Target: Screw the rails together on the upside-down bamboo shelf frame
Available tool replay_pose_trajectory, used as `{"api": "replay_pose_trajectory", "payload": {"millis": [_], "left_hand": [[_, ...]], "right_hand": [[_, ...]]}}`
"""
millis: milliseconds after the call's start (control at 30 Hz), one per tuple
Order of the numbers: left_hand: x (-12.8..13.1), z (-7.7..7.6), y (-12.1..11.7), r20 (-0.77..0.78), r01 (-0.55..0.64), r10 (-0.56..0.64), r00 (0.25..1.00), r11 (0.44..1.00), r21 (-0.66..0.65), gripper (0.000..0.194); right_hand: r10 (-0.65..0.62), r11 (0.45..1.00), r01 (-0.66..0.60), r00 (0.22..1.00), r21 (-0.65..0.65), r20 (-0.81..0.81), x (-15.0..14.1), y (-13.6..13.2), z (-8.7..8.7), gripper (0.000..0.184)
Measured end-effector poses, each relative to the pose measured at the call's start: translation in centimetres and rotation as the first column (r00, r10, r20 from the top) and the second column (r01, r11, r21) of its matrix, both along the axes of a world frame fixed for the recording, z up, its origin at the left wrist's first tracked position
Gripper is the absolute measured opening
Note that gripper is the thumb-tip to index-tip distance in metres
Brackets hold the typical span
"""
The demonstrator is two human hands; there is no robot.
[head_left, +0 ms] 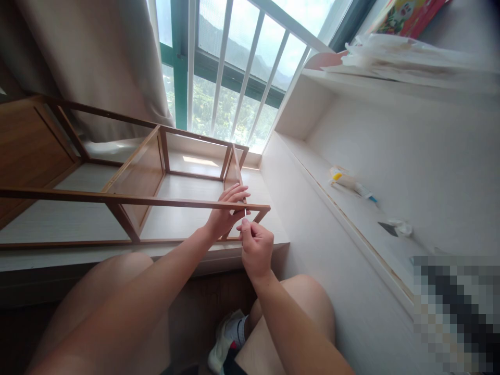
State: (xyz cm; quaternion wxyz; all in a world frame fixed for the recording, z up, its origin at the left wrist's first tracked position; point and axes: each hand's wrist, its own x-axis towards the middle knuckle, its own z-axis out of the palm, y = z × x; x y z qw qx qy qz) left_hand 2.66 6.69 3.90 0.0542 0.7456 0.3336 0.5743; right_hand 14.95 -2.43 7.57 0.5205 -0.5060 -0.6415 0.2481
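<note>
A brown wooden shelf frame (pixel 187 202) lies on its side, its long rails joined by cross panels. My left hand (pixel 226 208) reaches around the near upper rail close to its right end. Its fingers rest against the end panel (pixel 235 165), with the thumb below the rail. Just under that rail, my right hand (pixel 257 245) is closed in a pinch on a thin silvery metal rod (pixel 245 213). The rod's upper end meets the rail; its lower part is hidden in the fingers.
The frame stands on a pale ledge (pixel 187 187) before a barred window (pixel 238 78). A beige curtain (pixel 105 62) hangs at left. On the right, a white shelf unit (pixel 351 125) holds a small packet (pixel 349 180) and a dark flat piece (pixel 387 228). My knees are below.
</note>
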Motion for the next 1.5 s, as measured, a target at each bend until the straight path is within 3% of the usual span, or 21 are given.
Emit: {"api": "replay_pose_trajectory", "payload": {"millis": [67,133,267,367,433,500,700,867,967,1067,1233,1500], "left_hand": [[0.0,-0.1,0.0,0.007,-0.003,0.003,1.0,1.0,-0.003,0.037],[0.1,-0.1,0.0,0.014,-0.005,0.005,1.0,1.0,0.005,0.038],[0.0,-0.2,0.2,-0.003,-0.014,0.014,1.0,1.0,0.009,0.038],[-0.1,-0.2,0.3,-0.006,-0.017,0.017,1.0,1.0,0.017,0.038],[-0.2,-0.2,0.4,0.0,-0.013,0.013,1.0,0.999,0.031,0.039],[-0.2,-0.2,0.4,0.002,-0.008,0.008,1.0,0.999,0.032,0.039],[-0.1,-0.2,0.3,-0.015,0.0,0.0,1.0,1.0,0.024,0.036],[-0.1,-0.3,0.5,-0.004,0.007,-0.007,1.0,0.999,0.035,0.039],[-0.1,-0.3,0.5,0.004,0.011,-0.011,1.0,0.999,0.034,0.041],[-0.2,-0.3,0.4,0.006,0.013,-0.013,1.0,1.0,0.022,0.041],[-0.2,-0.2,0.2,0.005,0.016,-0.016,1.0,1.0,-0.007,0.038],[-0.2,-0.1,0.1,0.004,0.023,-0.023,1.0,1.0,-0.018,0.035]], "right_hand": [[-0.011,0.998,-0.002,0.974,-0.056,-0.226,-1.1,-0.1,-0.6,0.04],[-0.034,0.994,-0.016,0.896,-0.109,-0.442,-2.2,-0.2,-1.0,0.04],[-0.1,0.971,-0.108,0.622,-0.212,-0.776,-4.4,-0.3,-1.0,0.037],[-0.162,0.95,-0.166,0.462,-0.265,-0.872,-5.6,-0.4,-0.5,0.035],[-0.18,0.944,-0.175,0.44,-0.281,-0.88,-5.8,-0.6,-0.3,0.035],[-0.165,0.945,-0.172,0.478,-0.276,-0.863,-5.4,-0.7,-0.2,0.036],[-0.099,0.961,-0.134,0.652,-0.242,-0.752,-3.1,-1.0,-0.6,0.039],[-0.055,0.968,-0.118,0.761,-0.22,-0.647,-3.5,-2.0,-0.9,0.04],[-0.016,0.982,-0.067,0.903,-0.178,-0.43,-3.3,-2.5,-0.9,0.039],[0.001,1.0,-0.004,0.997,-0.028,-0.075,-1.9,-2.0,-0.7,0.037],[-0.01,0.985,-0.052,0.933,0.162,0.36,1.4,0.0,0.5,0.041],[-0.036,0.965,-0.127,0.802,0.229,0.596,3.4,1.1,1.8,0.038]]}}
